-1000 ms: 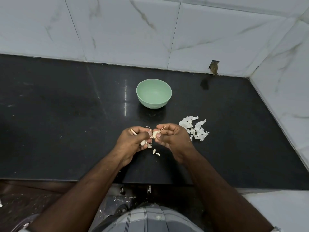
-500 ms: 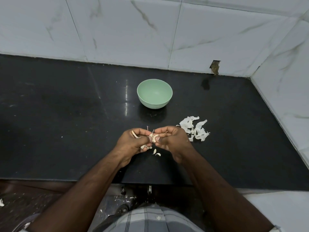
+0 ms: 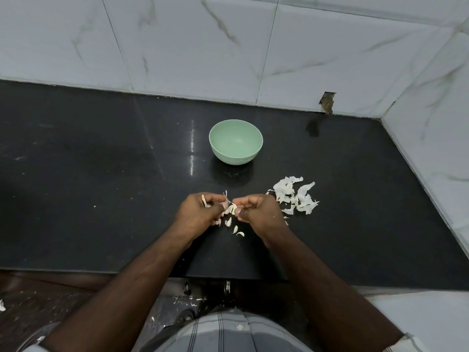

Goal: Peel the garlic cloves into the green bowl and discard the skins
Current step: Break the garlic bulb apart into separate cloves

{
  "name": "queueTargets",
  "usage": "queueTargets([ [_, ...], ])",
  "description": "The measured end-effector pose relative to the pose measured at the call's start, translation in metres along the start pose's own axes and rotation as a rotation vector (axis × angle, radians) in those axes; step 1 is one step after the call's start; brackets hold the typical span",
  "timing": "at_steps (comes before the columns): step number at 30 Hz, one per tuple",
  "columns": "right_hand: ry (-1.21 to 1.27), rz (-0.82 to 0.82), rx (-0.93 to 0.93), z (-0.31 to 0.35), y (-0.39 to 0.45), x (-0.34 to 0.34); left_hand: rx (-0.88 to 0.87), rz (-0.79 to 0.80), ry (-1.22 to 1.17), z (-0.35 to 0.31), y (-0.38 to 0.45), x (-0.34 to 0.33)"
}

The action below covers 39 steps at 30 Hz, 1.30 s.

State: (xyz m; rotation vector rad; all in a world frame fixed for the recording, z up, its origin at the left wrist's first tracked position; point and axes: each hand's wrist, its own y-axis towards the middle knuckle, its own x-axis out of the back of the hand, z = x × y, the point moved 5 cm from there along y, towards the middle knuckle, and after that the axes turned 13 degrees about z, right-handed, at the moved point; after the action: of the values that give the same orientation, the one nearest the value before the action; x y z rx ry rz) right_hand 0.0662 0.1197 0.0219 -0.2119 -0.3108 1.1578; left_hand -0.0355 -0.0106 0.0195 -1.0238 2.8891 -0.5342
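The green bowl [image 3: 235, 141] stands empty on the black counter [image 3: 101, 186], beyond my hands. My left hand [image 3: 196, 214] and my right hand [image 3: 258, 212] meet over the counter and both pinch a small cluster of garlic cloves [image 3: 230, 209] between their fingertips. A thin strip of skin sticks up between them. Loose garlic cloves [image 3: 234, 228] lie on the counter just below my hands. A pile of white garlic skins [image 3: 295, 195] lies to the right of my right hand.
Marble-tiled walls close the counter at the back and on the right. A small hole [image 3: 327, 102] is in the back wall near the corner. The counter's front edge runs below my forearms, with skin scraps on the floor [image 3: 187, 301] beneath.
My hands stay together on the garlic. The fingers have shifted slightly as they work at the skin; another small piece lies on the counter below them.
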Motion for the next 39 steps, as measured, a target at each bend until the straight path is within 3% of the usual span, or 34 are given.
queueTargets([
  [4,0.029,0.017,0.022,0.005,0.001,-0.003,-0.009,0.056,-0.076,-0.004,-0.002,-0.005],
  [9,-0.029,-0.068,0.027,0.004,-0.001,0.011,0.044,-0.051,-0.060,-0.002,-0.002,0.002],
  [16,-0.367,-0.310,0.036,0.011,-0.018,0.078,0.101,-0.023,-0.055,0.003,0.001,0.004],
  [20,-0.549,-0.372,0.043,0.019,-0.028,0.088,0.103,0.042,-0.227,-0.005,-0.004,0.002],
  [25,-0.643,-0.520,0.266,0.043,-0.040,0.077,0.076,0.213,-0.509,-0.011,-0.013,0.005],
  [27,-0.415,-0.394,0.235,0.045,-0.036,0.062,0.029,0.232,-0.551,-0.014,-0.015,0.006],
  [29,-0.158,-0.137,0.207,0.042,-0.026,0.033,-0.010,0.226,-0.549,-0.017,-0.016,0.008],
  [31,-0.061,0.021,0.226,0.039,-0.021,0.007,-0.020,0.201,-0.445,-0.021,-0.016,0.008],
  [34,0.023,0.100,0.230,0.038,-0.018,-0.014,-0.041,0.150,-0.302,-0.023,-0.017,0.009],
  [39,0.131,0.103,0.198,0.032,-0.011,-0.015,-0.068,0.167,-0.323,-0.022,-0.019,0.011],
])
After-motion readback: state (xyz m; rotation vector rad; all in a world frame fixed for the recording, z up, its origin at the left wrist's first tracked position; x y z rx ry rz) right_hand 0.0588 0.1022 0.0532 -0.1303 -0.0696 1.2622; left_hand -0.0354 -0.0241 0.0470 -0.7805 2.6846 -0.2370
